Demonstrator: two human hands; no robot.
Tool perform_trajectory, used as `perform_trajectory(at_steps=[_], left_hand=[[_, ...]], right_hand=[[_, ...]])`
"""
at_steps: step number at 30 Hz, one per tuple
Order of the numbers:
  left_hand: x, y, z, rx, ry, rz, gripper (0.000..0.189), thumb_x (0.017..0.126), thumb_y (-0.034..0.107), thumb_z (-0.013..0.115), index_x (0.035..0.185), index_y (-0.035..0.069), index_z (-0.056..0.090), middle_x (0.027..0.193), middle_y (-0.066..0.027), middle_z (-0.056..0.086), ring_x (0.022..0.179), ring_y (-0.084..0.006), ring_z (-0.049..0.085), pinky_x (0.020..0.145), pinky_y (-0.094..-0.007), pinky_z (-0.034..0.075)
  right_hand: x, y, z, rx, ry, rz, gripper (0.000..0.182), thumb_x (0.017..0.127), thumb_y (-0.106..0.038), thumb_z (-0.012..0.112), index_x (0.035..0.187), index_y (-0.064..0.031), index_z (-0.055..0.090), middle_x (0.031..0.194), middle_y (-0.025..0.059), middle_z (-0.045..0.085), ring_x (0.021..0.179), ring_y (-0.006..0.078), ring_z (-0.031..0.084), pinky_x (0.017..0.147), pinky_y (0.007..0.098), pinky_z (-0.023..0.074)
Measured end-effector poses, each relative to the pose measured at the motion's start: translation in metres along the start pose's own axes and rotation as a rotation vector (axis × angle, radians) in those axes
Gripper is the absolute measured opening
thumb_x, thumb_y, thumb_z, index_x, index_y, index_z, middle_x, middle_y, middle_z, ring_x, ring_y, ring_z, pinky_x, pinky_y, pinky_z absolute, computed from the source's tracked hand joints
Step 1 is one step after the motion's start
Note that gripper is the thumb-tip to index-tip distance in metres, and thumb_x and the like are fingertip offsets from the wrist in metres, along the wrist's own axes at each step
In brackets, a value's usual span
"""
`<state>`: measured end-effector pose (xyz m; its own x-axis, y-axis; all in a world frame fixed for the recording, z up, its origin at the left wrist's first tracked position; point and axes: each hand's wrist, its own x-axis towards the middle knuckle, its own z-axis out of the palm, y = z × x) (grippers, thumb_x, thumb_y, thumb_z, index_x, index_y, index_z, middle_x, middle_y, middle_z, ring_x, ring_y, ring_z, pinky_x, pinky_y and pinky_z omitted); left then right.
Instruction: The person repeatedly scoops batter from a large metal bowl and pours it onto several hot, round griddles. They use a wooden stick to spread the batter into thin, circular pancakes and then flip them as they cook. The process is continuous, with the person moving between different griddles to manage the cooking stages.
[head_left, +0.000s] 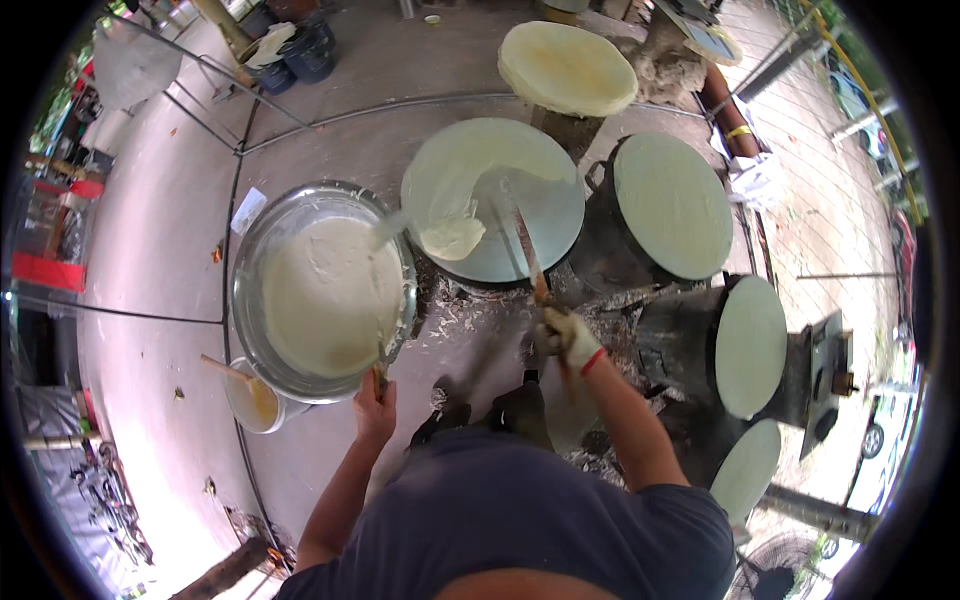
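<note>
My left hand (375, 409), bare, grips the handle of a ladle (381, 345) at the near edge of a wide metal basin (244, 300). Thick pale batter (330, 300) fills much of the basin. In a white glove with a red cuff, my right hand (566, 337) is closed on the wooden handle of a spreading tool (523, 232), which reaches over a round griddle (517, 225). Batter (472, 146) coats the griddle's far and left parts, with a thicker heap (452, 238) at the left; the bare surface shows near the tool. The tool's far end is blurred.
To the right stand several dark drum stoves with pale coated round tops (673, 206). A stack of flat round sheets (568, 67) rests beyond the griddle. A white bucket (251, 420) with a wooden-handled tool stands beside the basin. Bits of dried batter (472, 315) litter the floor.
</note>
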<state>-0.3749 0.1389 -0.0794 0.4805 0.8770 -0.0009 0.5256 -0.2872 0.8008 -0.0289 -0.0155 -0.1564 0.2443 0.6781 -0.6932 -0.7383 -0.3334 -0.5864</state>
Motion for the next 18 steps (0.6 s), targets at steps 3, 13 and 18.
perform_trajectory(at_steps=[3, 13, 18], left_hand=[[0.014, -0.008, -0.042, -0.333, -0.069, -0.245, 0.024, 0.088, 0.008, 0.055, 0.110, -0.001, 0.051, 0.063, -0.0062, 0.050, 0.045, -0.0118, 0.047, 0.042, -0.0268, 0.038], [-0.004, -0.049, -0.147, -0.939, -0.047, -0.417, 0.022, 0.091, 0.007, 0.045, 0.113, 0.004, 0.047, 0.062, 0.0002, 0.040, 0.037, -0.0065, 0.034, 0.033, -0.0203, 0.030], [-0.013, -0.069, -0.165, -1.032, -0.065, -0.475, 0.025, 0.092, 0.007, 0.042, 0.115, 0.003, 0.049, 0.065, -0.0007, 0.041, 0.037, -0.0066, 0.034, 0.032, -0.0210, 0.029]], right_hand=[[0.020, 0.067, 0.103, -0.040, 0.063, -0.077, 0.020, 0.088, -0.027, 0.061, 0.091, -0.0074, 0.064, 0.065, -0.0012, 0.053, 0.047, 0.0089, 0.043, 0.039, 0.0247, 0.0299], [0.122, 0.201, 0.216, 0.000, 0.696, -0.511, 0.021, 0.091, -0.019, 0.053, 0.100, -0.0024, 0.060, 0.066, 0.0001, 0.053, 0.052, 0.0080, 0.045, 0.046, 0.0253, 0.0363], [0.108, 0.157, 0.247, -0.289, 0.676, -0.445, 0.027, 0.092, -0.018, 0.051, 0.112, -0.0034, 0.059, 0.068, 0.0004, 0.052, 0.052, 0.0088, 0.043, 0.047, 0.0269, 0.0364]])
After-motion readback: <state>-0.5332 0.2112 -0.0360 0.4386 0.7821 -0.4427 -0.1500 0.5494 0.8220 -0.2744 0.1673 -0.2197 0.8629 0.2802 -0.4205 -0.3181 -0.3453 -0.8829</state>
